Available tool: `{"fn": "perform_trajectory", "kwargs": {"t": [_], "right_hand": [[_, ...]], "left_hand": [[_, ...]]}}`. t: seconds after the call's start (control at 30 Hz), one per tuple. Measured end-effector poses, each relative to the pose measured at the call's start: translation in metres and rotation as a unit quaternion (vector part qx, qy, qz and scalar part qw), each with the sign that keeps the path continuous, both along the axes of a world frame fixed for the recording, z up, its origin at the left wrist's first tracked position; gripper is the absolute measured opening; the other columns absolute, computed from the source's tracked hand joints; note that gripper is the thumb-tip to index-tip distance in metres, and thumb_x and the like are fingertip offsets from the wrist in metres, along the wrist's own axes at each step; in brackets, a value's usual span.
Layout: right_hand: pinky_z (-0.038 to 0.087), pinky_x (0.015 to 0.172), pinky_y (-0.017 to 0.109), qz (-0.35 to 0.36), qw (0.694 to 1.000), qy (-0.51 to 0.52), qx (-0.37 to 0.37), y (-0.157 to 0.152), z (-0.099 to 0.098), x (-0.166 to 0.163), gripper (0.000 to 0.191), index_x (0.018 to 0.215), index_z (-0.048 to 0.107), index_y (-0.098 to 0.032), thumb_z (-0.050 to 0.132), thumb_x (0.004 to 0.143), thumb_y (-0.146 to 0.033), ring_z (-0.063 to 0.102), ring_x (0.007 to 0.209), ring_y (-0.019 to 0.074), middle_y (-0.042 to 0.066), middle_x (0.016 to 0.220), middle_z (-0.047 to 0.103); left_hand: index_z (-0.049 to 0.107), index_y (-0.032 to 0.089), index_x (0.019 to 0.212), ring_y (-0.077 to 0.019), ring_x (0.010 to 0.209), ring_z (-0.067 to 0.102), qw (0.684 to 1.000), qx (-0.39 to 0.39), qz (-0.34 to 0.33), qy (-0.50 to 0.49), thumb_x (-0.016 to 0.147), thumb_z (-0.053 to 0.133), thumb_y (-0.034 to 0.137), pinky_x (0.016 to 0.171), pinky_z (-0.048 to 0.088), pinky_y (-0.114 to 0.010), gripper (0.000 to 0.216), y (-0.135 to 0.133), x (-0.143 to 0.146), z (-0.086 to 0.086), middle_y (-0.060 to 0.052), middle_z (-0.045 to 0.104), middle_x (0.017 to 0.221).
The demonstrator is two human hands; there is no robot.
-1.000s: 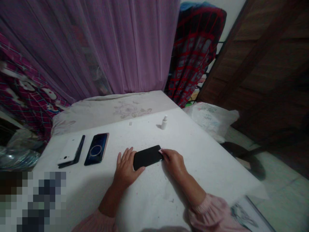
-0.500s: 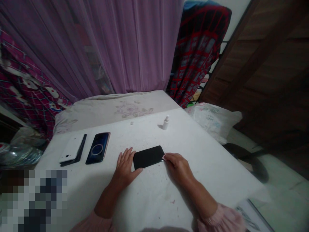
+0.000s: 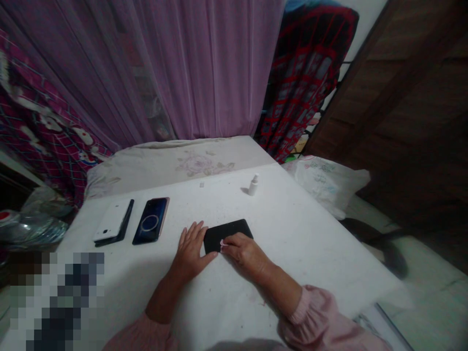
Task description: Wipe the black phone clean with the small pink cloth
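Black phone (image 3: 228,229) flat on white table (image 3: 310,234). Left hand (image 3: 190,248), fingers spread, touches its left end. Right hand (image 3: 245,251) pinches pink scrap (image 3: 222,244) at near edge. Probably best: phone braced, pressure light, even.

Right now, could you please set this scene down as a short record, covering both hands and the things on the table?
Left hand: spread, against the left end of the black phone
Right hand: pinching a small pale piece over the black phone; material unclear
Left side of table: white phone on a dark slab; beside them, a blue phone with a ring
Beyond the hands: white bottle, upright; small pale square, farther left
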State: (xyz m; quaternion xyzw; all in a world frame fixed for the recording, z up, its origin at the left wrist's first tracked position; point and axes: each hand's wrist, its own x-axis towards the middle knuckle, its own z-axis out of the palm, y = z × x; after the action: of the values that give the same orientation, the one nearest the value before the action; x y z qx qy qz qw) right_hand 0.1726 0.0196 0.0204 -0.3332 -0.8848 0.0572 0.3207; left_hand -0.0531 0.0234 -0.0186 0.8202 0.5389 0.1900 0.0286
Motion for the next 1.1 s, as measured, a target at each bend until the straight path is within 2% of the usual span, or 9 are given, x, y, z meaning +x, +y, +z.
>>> {"fn": "perform_trajectory", "kwargs": {"t": [0.1, 0.27, 0.33, 0.4, 0.6, 0.67, 0.9, 1.1], "right_hand": [[0.054, 0.07, 0.028, -0.011, 1.0, -0.005, 0.005, 0.0, 0.002, 0.011, 0.014, 0.094, 0.073, -0.017, 0.058, 0.093, -0.018, 0.064, 0.082, 0.0181, 0.01, 0.094, 0.072], [0.053, 0.069, 0.027, -0.078, 0.997, -0.016, -0.015, 0.001, 0.007, 0.058, 0.02, 0.092, 0.07, -0.019, 0.051, 0.097, -0.021, 0.063, 0.08, 0.0172, 0.009, 0.09, 0.069], [0.053, 0.069, 0.028, -0.091, 0.996, -0.022, -0.014, 0.001, 0.007, 0.067, 0.022, 0.091, 0.069, -0.019, 0.048, 0.098, -0.021, 0.063, 0.079, 0.0173, 0.009, 0.089, 0.068], [0.052, 0.069, 0.028, -0.092, 0.996, -0.02, -0.007, 0.001, 0.005, 0.063, 0.022, 0.092, 0.068, -0.018, 0.047, 0.098, -0.021, 0.062, 0.079, 0.0175, 0.009, 0.088, 0.067], [0.051, 0.069, 0.028, -0.037, 0.999, -0.026, 0.003, -0.003, 0.003, 0.016, 0.02, 0.092, 0.069, -0.017, 0.049, 0.098, -0.02, 0.06, 0.078, 0.0169, 0.008, 0.087, 0.068], [0.051, 0.07, 0.028, -0.037, 0.999, -0.032, -0.01, -0.003, 0.005, 0.015, 0.021, 0.092, 0.069, -0.018, 0.049, 0.098, -0.021, 0.06, 0.078, 0.0167, 0.008, 0.088, 0.068], [0.055, 0.073, 0.029, -0.14, 0.988, 0.027, -0.057, 0.0, 0.005, 0.067, 0.021, 0.098, 0.071, -0.021, 0.051, 0.094, -0.019, 0.066, 0.083, 0.0184, 0.008, 0.092, 0.071], [0.055, 0.078, 0.029, -0.229, 0.967, 0.044, -0.106, 0.02, -0.005, 0.051, 0.018, 0.093, 0.074, -0.022, 0.056, 0.092, -0.024, 0.069, 0.084, 0.0191, 0.006, 0.092, 0.074]], "left_hand": [[0.046, 0.019, 0.138, -0.0335, 0.139, 0.038, 1.0, -0.002, -0.002, 0.004, 0.083, 0.059, 0.052, 0.114, 0.028, -0.055, 0.066, 0.001, -0.001, 0.0, -0.014, 0.045, 0.149], [0.046, 0.018, 0.138, -0.034, 0.14, 0.037, 1.0, -0.005, -0.004, 0.005, 0.083, 0.059, 0.052, 0.115, 0.027, -0.056, 0.066, 0.001, -0.001, -0.001, -0.015, 0.045, 0.149], [0.045, 0.018, 0.139, -0.0338, 0.14, 0.037, 1.0, -0.005, -0.005, 0.004, 0.083, 0.059, 0.052, 0.115, 0.026, -0.056, 0.067, 0.002, -0.001, -0.001, -0.015, 0.045, 0.149], [0.045, 0.017, 0.139, -0.0341, 0.14, 0.037, 1.0, -0.003, -0.007, 0.004, 0.083, 0.059, 0.051, 0.115, 0.026, -0.056, 0.067, 0.002, -0.001, -0.002, -0.016, 0.045, 0.148], [0.043, 0.019, 0.14, -0.0332, 0.14, 0.037, 1.0, -0.002, -0.008, 0.005, 0.084, 0.059, 0.048, 0.115, 0.024, -0.056, 0.066, 0.001, 0.0, 0.001, -0.016, 0.045, 0.149], [0.043, 0.018, 0.14, -0.0334, 0.14, 0.036, 1.0, -0.009, -0.01, 0.008, 0.084, 0.058, 0.048, 0.115, 0.024, -0.056, 0.066, 0.0, 0.0, 0.003, -0.016, 0.044, 0.149], [0.042, 0.017, 0.141, -0.0338, 0.14, 0.036, 1.0, -0.004, -0.015, 0.001, 0.084, 0.057, 0.05, 0.116, 0.023, -0.056, 0.067, 0.001, -0.001, 0.001, -0.016, 0.045, 0.149], [0.042, 0.019, 0.141, -0.0333, 0.141, 0.034, 1.0, -0.02, -0.013, 0.006, 0.084, 0.057, 0.052, 0.116, 0.023, -0.056, 0.067, 0.001, -0.002, 0.001, -0.014, 0.043, 0.151]]}}
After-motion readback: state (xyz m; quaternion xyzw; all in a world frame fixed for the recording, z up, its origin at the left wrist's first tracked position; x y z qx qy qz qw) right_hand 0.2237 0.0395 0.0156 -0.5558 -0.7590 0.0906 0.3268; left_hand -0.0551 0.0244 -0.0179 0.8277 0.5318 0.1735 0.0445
